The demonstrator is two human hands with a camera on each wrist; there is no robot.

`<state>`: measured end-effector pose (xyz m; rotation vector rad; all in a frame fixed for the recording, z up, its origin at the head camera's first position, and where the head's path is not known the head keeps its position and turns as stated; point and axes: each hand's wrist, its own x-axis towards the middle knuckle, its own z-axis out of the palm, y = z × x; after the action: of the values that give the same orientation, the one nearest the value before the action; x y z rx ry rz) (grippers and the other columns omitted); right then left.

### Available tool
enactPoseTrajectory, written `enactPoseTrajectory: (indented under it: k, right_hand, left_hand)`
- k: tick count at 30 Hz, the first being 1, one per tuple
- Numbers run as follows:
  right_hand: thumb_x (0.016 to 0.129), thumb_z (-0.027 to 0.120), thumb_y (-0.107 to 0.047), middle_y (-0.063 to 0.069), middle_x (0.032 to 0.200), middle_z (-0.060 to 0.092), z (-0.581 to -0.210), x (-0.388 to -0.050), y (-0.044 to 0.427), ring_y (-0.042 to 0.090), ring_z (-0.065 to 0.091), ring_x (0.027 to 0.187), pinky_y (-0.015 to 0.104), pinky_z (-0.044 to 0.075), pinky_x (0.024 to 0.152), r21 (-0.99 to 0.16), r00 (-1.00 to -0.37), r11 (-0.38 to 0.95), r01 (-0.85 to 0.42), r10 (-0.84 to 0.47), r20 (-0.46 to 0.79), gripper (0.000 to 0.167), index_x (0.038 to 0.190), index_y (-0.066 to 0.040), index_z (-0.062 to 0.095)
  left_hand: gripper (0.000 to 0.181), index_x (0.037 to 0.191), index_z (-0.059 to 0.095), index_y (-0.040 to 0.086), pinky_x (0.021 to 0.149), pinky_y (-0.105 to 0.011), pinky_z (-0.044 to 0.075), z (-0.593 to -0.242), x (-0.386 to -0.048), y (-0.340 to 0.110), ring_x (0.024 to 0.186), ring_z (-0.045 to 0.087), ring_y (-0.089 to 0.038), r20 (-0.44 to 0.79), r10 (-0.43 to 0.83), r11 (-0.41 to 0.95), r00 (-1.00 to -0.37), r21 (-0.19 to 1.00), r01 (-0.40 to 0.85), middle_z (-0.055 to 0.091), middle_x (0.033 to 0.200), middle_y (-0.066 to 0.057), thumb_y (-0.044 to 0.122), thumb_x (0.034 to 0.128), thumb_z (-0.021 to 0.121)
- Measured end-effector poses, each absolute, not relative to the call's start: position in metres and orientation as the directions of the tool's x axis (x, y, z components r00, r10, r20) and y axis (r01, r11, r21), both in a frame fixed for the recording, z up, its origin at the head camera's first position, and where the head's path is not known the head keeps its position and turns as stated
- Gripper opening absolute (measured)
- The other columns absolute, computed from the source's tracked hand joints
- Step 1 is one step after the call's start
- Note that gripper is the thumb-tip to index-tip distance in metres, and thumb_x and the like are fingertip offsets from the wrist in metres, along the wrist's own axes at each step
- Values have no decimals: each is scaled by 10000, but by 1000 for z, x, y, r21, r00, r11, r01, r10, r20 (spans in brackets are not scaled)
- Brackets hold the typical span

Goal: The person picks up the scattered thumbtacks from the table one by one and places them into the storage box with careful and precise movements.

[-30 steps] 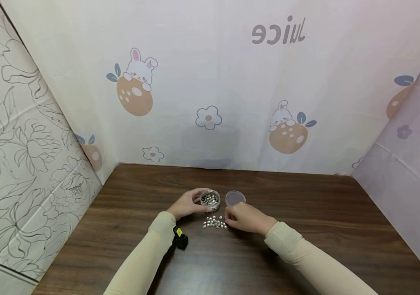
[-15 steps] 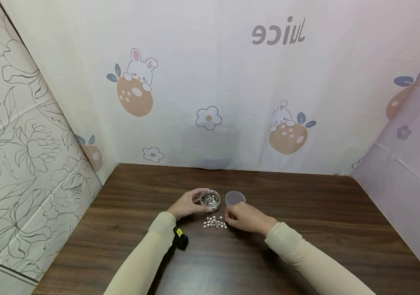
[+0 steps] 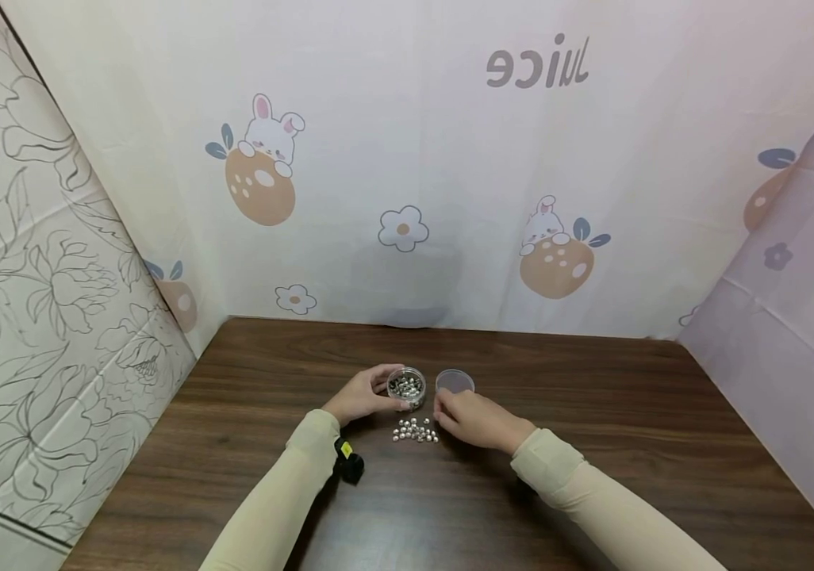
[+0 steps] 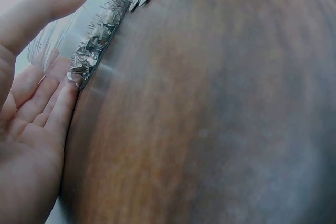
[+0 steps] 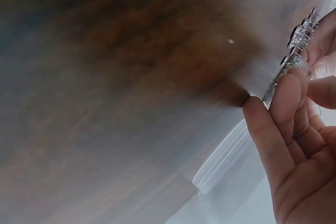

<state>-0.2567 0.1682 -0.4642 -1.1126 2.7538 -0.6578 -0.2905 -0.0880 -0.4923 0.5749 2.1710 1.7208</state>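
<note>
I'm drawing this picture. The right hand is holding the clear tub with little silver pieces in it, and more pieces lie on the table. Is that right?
Not quite: the head view shows the left hand holding the clear tub. The rest is right: little silver pieces are in it, and more silver pieces lie on the table.

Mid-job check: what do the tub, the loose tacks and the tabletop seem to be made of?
Tub: likely clear, glossy plastic, since the tacks inside show through its wall; glass isn't ruled out.
Loose tacks: probably shiny silver metal, judging by the bright glints on their heads.
Tabletop: dark brown wood or wood-look laminate, with streaky grain and a soft sheen.
</note>
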Motion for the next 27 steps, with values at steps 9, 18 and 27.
enactPoseTrajectory:
  k: [9, 18, 27]
  right_hand:
    - [1019, 590, -129, -114, 712, 525, -463, -265, 160, 11, 447, 548, 225, 444, 514, -435, -749, 639, -634, -648, 140, 63, 958, -146, 597]
    - [997, 623, -111, -105, 731, 604, -457, -277, 146, 14, 506, 561, 233, 474, 521, -447, -795, 665, -598, -562, 228, 44, 1009, -134, 659]
    - [1000, 647, -162, -99, 740, 638, -456, -291, 139, 18, 549, 577, 239, 490, 530, -464, -844, 709, -531, -493, 212, 50, 998, -124, 679]
  left_hand:
    - [702, 1470, 507, 154, 1110, -456, 398, -510, -303, -89, 1352, 469, -281, -11, 489, 219, -872, 969, 110, 534, 1431, -61, 183, 851, 837]
    - [699, 1486, 464, 49, 1157, -495, 317, -487, -287, -89, 1378, 428, -327, 14, 492, 199, -870, 972, 129, 473, 1495, -127, 103, 876, 799]
    - [698, 1483, 468, 44, 1149, -484, 335, -488, -289, -88, 1375, 435, -325, 5, 500, 203, -866, 971, 123, 460, 1504, -127, 126, 876, 803]
